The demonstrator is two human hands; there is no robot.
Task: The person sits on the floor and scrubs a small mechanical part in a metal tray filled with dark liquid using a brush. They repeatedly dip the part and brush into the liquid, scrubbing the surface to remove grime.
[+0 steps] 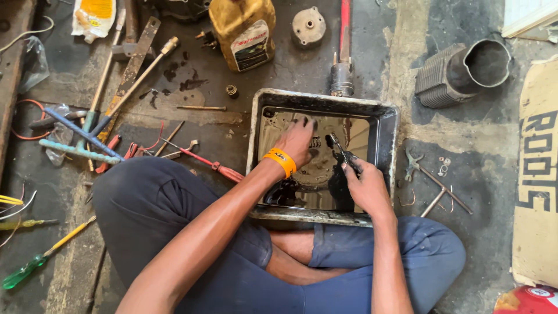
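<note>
A dirty rectangular metal tray (383,116) sits on the floor in front of my crossed legs, filled with dark oily liquid. My left hand (297,141), with an orange band at the wrist, reaches into the tray with fingers spread over the liquid, close to a small coiled metal part (315,141). My right hand (363,181) is closed around a thin dark oily tool (340,150) whose tip points into the tray towards the left hand.
A finned metal cylinder (462,72) lies at the upper right. A yellow oil jug (243,29) and round metal cover (308,25) stand beyond the tray. Screwdrivers, pliers and bars litter the floor at left (116,110). A T-handle wrench (442,192) and cardboard (537,168) lie right.
</note>
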